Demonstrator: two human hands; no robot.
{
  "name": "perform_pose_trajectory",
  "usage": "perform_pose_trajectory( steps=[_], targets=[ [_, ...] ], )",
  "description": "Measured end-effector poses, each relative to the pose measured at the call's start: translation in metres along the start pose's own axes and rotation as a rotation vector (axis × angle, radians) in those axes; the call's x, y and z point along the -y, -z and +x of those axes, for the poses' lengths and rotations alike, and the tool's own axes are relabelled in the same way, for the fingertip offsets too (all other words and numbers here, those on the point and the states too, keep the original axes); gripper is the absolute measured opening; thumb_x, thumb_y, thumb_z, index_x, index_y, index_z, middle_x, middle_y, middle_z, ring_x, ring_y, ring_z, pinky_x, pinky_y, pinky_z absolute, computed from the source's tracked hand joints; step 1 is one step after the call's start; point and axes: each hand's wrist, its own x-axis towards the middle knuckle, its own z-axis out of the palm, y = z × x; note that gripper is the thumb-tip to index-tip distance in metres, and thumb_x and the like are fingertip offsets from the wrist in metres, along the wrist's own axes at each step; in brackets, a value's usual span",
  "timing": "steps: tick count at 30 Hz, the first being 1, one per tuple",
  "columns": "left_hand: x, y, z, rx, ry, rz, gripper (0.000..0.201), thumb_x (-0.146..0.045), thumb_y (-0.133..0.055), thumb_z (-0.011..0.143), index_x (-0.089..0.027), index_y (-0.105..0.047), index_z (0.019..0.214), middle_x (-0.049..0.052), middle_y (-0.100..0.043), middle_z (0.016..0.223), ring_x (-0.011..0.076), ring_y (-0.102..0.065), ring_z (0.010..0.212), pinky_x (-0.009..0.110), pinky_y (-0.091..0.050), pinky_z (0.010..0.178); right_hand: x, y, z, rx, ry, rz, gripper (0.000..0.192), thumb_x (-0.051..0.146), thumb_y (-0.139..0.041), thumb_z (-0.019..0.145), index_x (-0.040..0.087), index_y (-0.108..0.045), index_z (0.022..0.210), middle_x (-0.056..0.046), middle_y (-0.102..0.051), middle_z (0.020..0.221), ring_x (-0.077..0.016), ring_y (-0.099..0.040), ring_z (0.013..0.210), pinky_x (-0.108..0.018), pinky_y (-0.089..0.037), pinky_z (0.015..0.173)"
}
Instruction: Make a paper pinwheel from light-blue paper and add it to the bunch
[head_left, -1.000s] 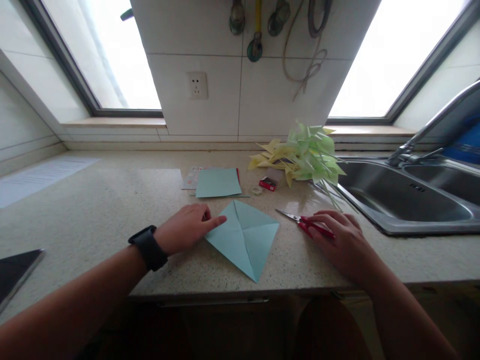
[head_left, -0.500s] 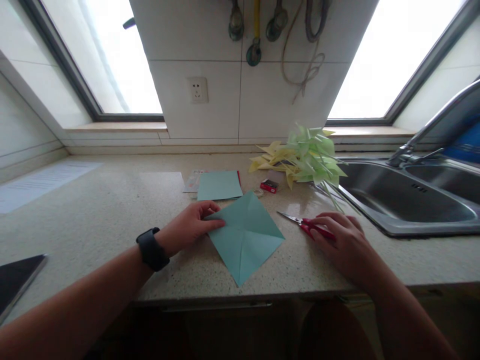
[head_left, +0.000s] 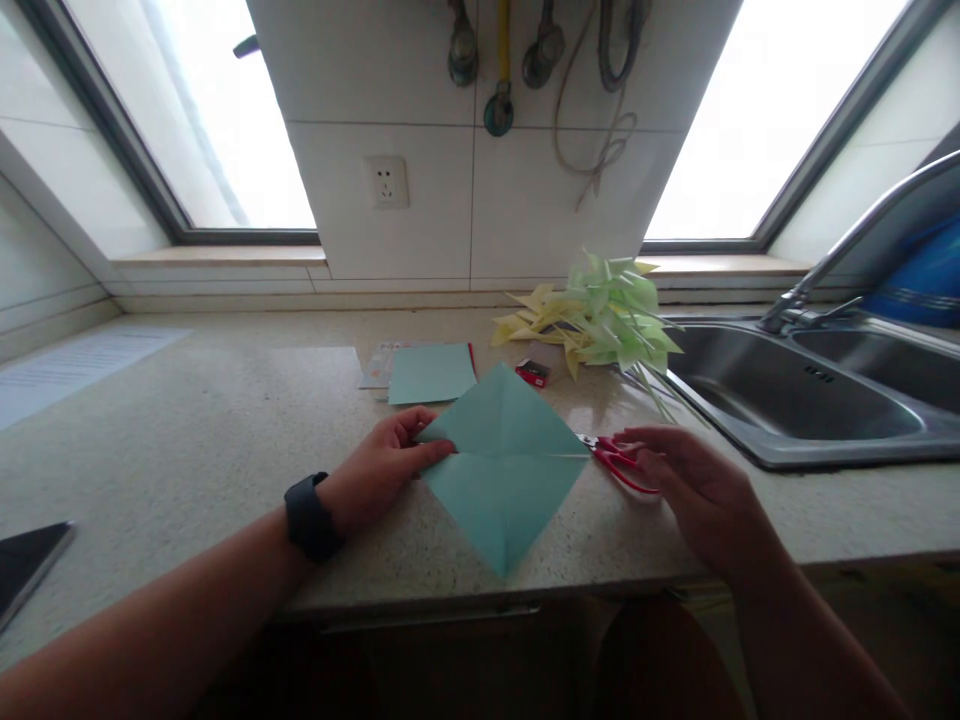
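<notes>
The head view is showing a creased teal paper square point(head_left: 504, 462) lying as a diamond on the speckled countertop point(head_left: 187, 430), close to the front edge. The left hand point(head_left: 386, 465) is pinching the paper's left corner, fingers closed on it, with a black watch point(head_left: 309, 517) sitting on the wrist. The paper's right corner is meeting the tips of the red-handled scissors point(head_left: 619, 462), which are lying just beside it on the counter. The right hand point(head_left: 697, 490) is resting over the scissors' handles with fingers loosely curled; whether it is actually gripping them is not clear from here.

Behind the paper, a second teal sheet point(head_left: 431, 373) is lying flat on top of some printed paper. To its right a small red box point(head_left: 533, 373) is sitting near a heap of yellow and green paper pinwheels point(head_left: 600, 315). A steel sink point(head_left: 795, 400) with its tap is filling the right side. A wall socket point(head_left: 385, 181) is showing on the tiles between two bright windows.
</notes>
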Motion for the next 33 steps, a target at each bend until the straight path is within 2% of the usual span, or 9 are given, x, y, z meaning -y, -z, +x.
perform_pose_trajectory(
  steps=[3,10,15,18,22,25,30,33],
  targets=[
    [0.001,-0.005,-0.001,0.036,0.028,-0.019,0.035,-0.036,-0.083,0.078,-0.017,-0.063,0.098,0.001,-0.07,0.091,0.0123,-0.064,0.074,0.026,-0.051,0.071,0.013,-0.009,-0.006,0.05,-0.105,0.16,0.023,0.038,-0.054,0.101,0.027,-0.062,0.119,-0.009,-0.075,0.115,-0.0219,-0.074,0.1,-0.036,-0.062,0.082],
    [0.001,-0.007,0.0,0.055,0.094,-0.007,0.033,-0.035,-0.082,0.08,-0.017,-0.061,0.098,-0.001,-0.068,0.084,0.0116,-0.063,0.069,0.024,-0.048,0.065,0.037,-0.02,-0.004,0.319,-0.326,0.424,0.037,0.049,-0.062,0.095,0.028,-0.06,0.125,-0.011,-0.072,0.121,-0.0259,-0.068,0.109,-0.041,-0.057,0.09],
    [0.003,-0.007,0.0,0.048,0.091,0.028,0.032,-0.035,-0.079,0.082,-0.017,-0.061,0.102,0.0,-0.068,0.086,0.013,-0.063,0.072,0.026,-0.047,0.067,0.043,-0.025,-0.004,0.244,-0.436,0.55,0.036,0.048,-0.064,0.093,0.028,-0.064,0.122,-0.01,-0.07,0.122,-0.027,-0.065,0.11,-0.041,-0.054,0.093],
    [0.003,-0.007,0.0,0.045,0.082,0.054,0.029,-0.033,-0.079,0.083,-0.017,-0.063,0.101,0.0,-0.069,0.086,0.0134,-0.063,0.074,0.026,-0.047,0.069,0.048,-0.033,-0.005,0.213,-0.443,0.759,0.033,0.046,-0.063,0.091,0.029,-0.069,0.119,-0.009,-0.068,0.126,-0.0286,-0.063,0.115,-0.041,-0.055,0.089],
    [0.001,-0.008,0.0,0.064,0.09,0.043,0.032,-0.033,-0.081,0.082,-0.016,-0.065,0.104,0.001,-0.071,0.09,0.0143,-0.064,0.077,0.027,-0.048,0.073,0.061,-0.046,-0.002,0.281,-0.308,0.953,0.034,0.045,-0.057,0.094,0.03,-0.071,0.121,-0.008,-0.067,0.131,-0.0303,-0.063,0.116,-0.046,-0.055,0.092],
    [-0.002,-0.01,0.0,0.073,0.104,-0.013,0.034,-0.04,-0.077,0.085,-0.017,-0.064,0.106,0.001,-0.071,0.089,0.0146,-0.065,0.077,0.029,-0.051,0.075,0.072,-0.053,-0.001,0.358,-0.201,0.811,0.035,0.044,-0.052,0.099,0.032,-0.067,0.128,-0.007,-0.064,0.137,-0.0304,-0.059,0.124,-0.05,-0.051,0.101],
    [-0.003,-0.011,0.0,0.149,0.111,-0.104,0.045,-0.06,-0.062,0.091,-0.017,-0.064,0.105,0.01,-0.073,0.104,0.0233,-0.071,0.091,0.041,-0.056,0.087,0.084,-0.068,-0.001,0.434,-0.125,0.405,0.036,0.042,-0.056,0.1,0.033,-0.062,0.134,-0.006,-0.063,0.14,-0.0275,-0.057,0.129,-0.051,-0.042,0.112],
    [0.0,-0.008,0.002,0.179,0.102,-0.096,0.047,-0.049,-0.077,0.084,-0.018,-0.062,0.116,0.01,-0.073,0.108,0.0236,-0.071,0.095,0.039,-0.055,0.088,0.083,-0.08,-0.002,0.4,-0.021,0.225,0.037,0.032,-0.061,0.096,0.032,-0.062,0.133,-0.007,-0.061,0.141,-0.0273,-0.052,0.135,-0.053,-0.038,0.116]
  ],
)
